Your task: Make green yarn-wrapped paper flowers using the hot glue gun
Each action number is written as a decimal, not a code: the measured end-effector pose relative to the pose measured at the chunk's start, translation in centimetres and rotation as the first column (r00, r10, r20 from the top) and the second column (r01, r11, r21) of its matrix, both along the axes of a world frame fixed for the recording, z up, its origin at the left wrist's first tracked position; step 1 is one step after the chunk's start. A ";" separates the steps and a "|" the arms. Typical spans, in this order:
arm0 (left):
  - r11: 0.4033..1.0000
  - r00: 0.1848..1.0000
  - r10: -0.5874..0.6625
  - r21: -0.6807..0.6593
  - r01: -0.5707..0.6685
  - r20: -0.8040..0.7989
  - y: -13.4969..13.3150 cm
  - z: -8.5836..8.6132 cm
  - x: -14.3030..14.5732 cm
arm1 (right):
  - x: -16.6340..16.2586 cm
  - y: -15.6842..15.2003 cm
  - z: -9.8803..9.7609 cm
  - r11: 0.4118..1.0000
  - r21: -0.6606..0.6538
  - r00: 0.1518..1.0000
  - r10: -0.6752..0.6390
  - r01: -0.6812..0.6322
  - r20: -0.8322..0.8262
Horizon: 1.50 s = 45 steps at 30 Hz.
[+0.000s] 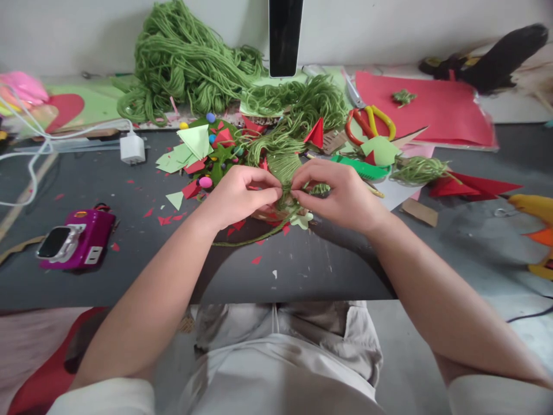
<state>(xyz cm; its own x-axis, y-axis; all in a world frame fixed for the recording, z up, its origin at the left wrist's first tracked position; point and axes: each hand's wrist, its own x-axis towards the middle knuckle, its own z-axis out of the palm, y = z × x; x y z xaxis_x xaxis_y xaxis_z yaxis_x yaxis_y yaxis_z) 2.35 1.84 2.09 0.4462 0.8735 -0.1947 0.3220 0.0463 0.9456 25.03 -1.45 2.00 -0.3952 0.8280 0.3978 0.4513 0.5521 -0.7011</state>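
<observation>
My left hand [248,193] and my right hand [334,190] meet over a bundle of green yarn [285,167] at the middle of the table. Thumb and forefinger of each hand are pinched on the yarn, with the fingertips close together. Exactly which strands they hold is hidden by the fingers. One loose strand [254,237] curves down and left from the bundle. Just below my right fingertips lies a pale flower-shaped piece [301,220]. A green felt piece with coloured pompoms [221,164] sits behind my left hand.
A large heap of green yarn [185,63] lies at the back. Orange-and-yellow-handled scissors [370,122] rest on red sheets [432,109]. A purple box with a watch [78,239] and a white charger [132,148] are at left; a yellow glue gun [533,207] is at right. Red scraps are scattered about.
</observation>
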 end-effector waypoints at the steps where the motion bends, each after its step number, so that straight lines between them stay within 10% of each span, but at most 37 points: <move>1: 1.000 1.000 -0.002 -0.014 0.002 0.002 0.0 0.1 0.0 | 0.0 0.0 0.0 1.000 -0.007 1.000 0.001 -0.001 0.002; 24: 1.000 0.999 0.025 0.008 -0.025 0.036 -0.2 0.0 0.1 | -0.3 0.0 -0.6 0.961 -0.263 0.964 -0.148 0.087 -0.223; 45: 0.998 0.999 -0.030 0.057 0.032 -0.027 -0.1 0.2 -0.2 | -0.4 0.0 -1.1 0.975 -0.186 0.973 -0.155 0.123 -0.172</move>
